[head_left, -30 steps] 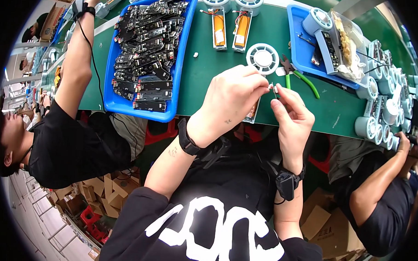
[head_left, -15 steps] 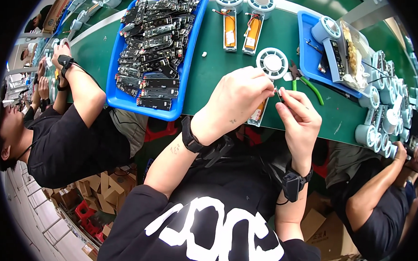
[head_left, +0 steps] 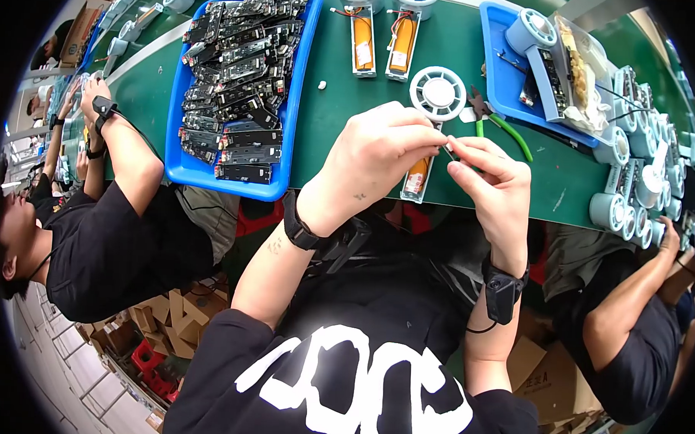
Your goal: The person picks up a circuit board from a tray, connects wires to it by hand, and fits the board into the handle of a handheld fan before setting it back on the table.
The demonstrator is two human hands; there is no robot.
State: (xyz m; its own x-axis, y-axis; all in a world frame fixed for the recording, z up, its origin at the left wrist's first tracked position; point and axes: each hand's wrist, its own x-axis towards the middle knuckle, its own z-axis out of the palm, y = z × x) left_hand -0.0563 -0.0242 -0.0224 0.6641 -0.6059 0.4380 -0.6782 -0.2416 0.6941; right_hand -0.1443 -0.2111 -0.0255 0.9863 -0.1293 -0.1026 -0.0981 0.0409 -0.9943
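A light-blue handheld fan lies on the green table in front of me, an orange battery in its opened handle. Over that handle, my left hand pinches with thumb and forefinger. My right hand pinches close beside it, fingertips nearly touching the left's. Between them shows a tiny white and dark piece, like a small plug or wire end, too small to name surely. My fingers hide part of the handle. Green-handled cutters lie just right of the fan.
A blue tray full of black circuit boards stands at left. Two more opened fans with batteries lie farther back. A second blue tray holds parts at right, near many stacked fans. Co-workers sit on both sides.
Both hands stay pinched together over the fan handle, with only slight finger shifts. The whole view has shifted a little, so the table things appear farther left.
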